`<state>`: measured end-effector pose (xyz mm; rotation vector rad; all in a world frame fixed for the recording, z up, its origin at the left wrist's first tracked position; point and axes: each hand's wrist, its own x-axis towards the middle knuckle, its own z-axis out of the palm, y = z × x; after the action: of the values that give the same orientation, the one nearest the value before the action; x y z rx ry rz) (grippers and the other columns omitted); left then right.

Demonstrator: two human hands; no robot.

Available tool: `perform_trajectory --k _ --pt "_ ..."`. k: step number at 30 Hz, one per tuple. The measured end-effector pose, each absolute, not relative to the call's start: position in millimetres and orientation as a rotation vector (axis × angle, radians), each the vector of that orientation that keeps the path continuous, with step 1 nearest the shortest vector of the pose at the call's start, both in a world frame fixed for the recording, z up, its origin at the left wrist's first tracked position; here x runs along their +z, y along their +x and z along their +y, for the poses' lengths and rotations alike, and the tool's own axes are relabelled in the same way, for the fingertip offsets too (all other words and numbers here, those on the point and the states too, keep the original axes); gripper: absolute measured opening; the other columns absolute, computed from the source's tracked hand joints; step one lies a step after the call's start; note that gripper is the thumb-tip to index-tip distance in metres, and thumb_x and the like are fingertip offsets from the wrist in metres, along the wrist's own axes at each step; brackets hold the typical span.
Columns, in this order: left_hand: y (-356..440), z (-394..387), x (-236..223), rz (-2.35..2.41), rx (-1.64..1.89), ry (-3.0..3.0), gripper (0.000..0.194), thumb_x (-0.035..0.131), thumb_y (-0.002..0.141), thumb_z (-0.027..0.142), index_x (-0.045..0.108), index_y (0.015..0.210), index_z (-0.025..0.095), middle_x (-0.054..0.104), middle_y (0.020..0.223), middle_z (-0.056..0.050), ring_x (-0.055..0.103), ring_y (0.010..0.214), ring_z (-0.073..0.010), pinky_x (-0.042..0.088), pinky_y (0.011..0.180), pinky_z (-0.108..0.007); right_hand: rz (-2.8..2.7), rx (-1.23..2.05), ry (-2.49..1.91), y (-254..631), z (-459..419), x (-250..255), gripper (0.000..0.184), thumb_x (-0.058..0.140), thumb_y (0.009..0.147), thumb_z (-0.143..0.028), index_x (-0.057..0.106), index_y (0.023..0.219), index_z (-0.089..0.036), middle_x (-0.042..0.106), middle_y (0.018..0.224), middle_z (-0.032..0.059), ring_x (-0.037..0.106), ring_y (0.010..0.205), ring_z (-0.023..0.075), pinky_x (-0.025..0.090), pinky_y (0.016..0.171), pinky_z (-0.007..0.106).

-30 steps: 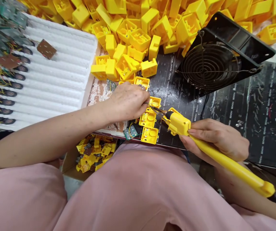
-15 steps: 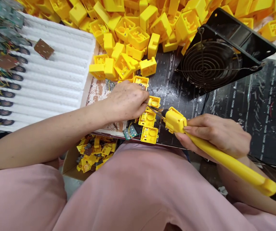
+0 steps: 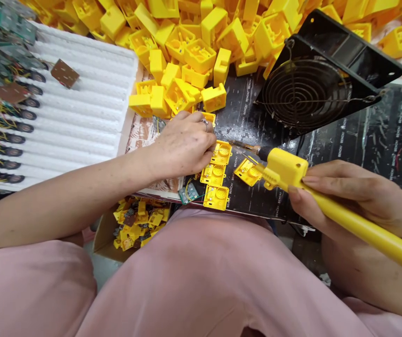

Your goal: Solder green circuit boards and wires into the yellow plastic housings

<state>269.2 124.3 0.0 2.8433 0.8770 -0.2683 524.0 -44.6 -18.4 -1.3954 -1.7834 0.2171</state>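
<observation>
My right hand (image 3: pixel 365 194) is closed round the handle of a yellow soldering iron (image 3: pixel 288 167). Its metal tip points left, apart from the casings below it, and a thin guide tube runs beside the tip. My left hand (image 3: pixel 186 145) is bent over the left side of a small open yellow casing (image 3: pixel 223 151); its fingertips are hidden, so what they pinch cannot be seen. Two more casings (image 3: pixel 213 174) line up below that one. Another casing (image 3: pixel 245 175) lies tilted under the iron's guide tube. A green circuit board (image 3: pixel 188 193) with wires rests beside the lowest casing.
A big heap of yellow housings (image 3: pixel 201 56) covers the back. The black fan (image 3: pixel 299 96) stands at back right. On the left, a white foam tray (image 3: pixel 84 103) carries circuit boards with wires and round parts. A carton (image 3: pixel 104 238) of yellow parts sits below the bench edge.
My right hand has drawn the soldering iron right, away from the casings, uncovering the tilted casing. My left hand stays almost where it was.
</observation>
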Motion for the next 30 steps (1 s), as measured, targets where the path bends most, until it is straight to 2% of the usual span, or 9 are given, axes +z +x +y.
perform_trajectory --k 4,6,13,16,19,23,25,27,30 --pt "265.9 123.8 -2.0 0.855 -0.263 2.895 0.03 0.05 0.098 0.029 0.077 0.086 0.022 0.076 0.095 -0.008 0.069 0.112 -0.0304 0.057 0.102 -0.047 -1.807 0.175 -1.449 518.5 -44.2 -15.0 0.044 0.083 0.096 -0.031 0.071 0.139 -0.033 0.084 0.103 -0.0001 0.08 0.078 0.021 0.066 0.066 0.034" --pt "262.0 124.2 -5.4 0.867 -0.2 2.913 0.03 0.052 0.098 0.034 0.078 0.09 0.022 0.076 0.095 -0.008 0.069 0.111 -0.031 0.057 0.102 -0.049 -1.779 0.181 -1.496 513.7 -47.9 -14.8 0.051 0.086 0.095 -0.03 0.069 0.143 -0.036 0.084 0.109 -0.0011 0.081 0.082 0.0217 0.066 0.071 0.035" --pt "252.2 127.9 -22.0 0.844 0.137 2.857 0.028 0.052 0.101 0.031 0.076 0.089 0.024 0.075 0.086 -0.002 0.072 0.101 -0.0259 0.051 0.112 -0.053 -1.569 0.208 -1.481 502.7 -58.3 -18.2 0.03 0.087 0.094 -0.03 0.078 0.122 -0.034 0.084 0.097 -0.002 0.08 0.079 0.0209 0.059 0.061 0.032" --pt "251.4 128.6 -25.1 0.916 0.164 2.86 0.027 0.052 0.101 0.03 0.075 0.089 0.024 0.073 0.079 -0.002 0.072 0.097 -0.026 0.048 0.115 -0.055 -1.613 0.167 -1.448 506.2 -54.4 -20.9 0.04 0.089 0.092 -0.032 0.075 0.129 -0.034 0.083 0.096 -0.0029 0.078 0.075 0.0182 0.058 0.057 0.03" --pt "250.8 129.1 -26.3 0.969 0.133 2.858 0.028 0.052 0.101 0.03 0.074 0.085 0.023 0.072 0.075 -0.002 0.072 0.096 -0.0266 0.047 0.115 -0.055 -1.707 0.163 -1.424 508.4 -48.8 -23.8 0.045 0.087 0.093 -0.027 0.072 0.134 -0.032 0.084 0.103 -0.001 0.08 0.079 0.0181 0.064 0.064 0.029" --pt "250.7 129.8 -27.0 0.955 0.103 2.86 0.026 0.054 0.098 0.028 0.073 0.082 0.022 0.073 0.077 -0.003 0.072 0.096 -0.0278 0.048 0.112 -0.054 -1.784 0.212 -1.317 505.7 -41.2 -28.4 0.016 0.085 0.094 -0.027 0.074 0.106 -0.027 0.08 0.088 -0.001 0.077 0.071 0.0171 0.062 0.059 0.027" --pt "250.9 130.1 -26.8 0.934 0.119 2.865 0.026 0.054 0.097 0.028 0.073 0.081 0.022 0.072 0.077 -0.003 0.072 0.096 -0.0278 0.048 0.112 -0.054 -1.823 0.274 -1.371 503.4 -37.9 -30.0 0.016 0.082 0.098 -0.037 0.071 0.092 -0.027 0.076 0.078 -0.0012 0.075 0.068 0.0172 0.062 0.057 0.028" --pt "251.3 130.3 -26.3 0.919 0.118 2.861 0.027 0.053 0.097 0.028 0.073 0.079 0.022 0.072 0.076 -0.003 0.071 0.095 -0.0276 0.049 0.112 -0.054 -1.858 0.306 -1.402 501.0 -34.8 -29.7 0.02 0.077 0.101 -0.04 0.07 0.088 -0.027 0.074 0.075 -0.0009 0.076 0.07 0.018 0.063 0.062 0.029" --pt "251.9 130.5 -26.2 0.922 0.114 2.853 0.027 0.054 0.097 0.029 0.072 0.078 0.022 0.07 0.075 -0.003 0.071 0.094 -0.0276 0.049 0.111 -0.055 -1.905 0.214 -1.292 498.2 -30.0 -24.8 0.013 0.081 0.098 -0.028 0.069 0.094 -0.028 0.076 0.077 -0.0031 0.077 0.072 0.0161 0.061 0.062 0.026"
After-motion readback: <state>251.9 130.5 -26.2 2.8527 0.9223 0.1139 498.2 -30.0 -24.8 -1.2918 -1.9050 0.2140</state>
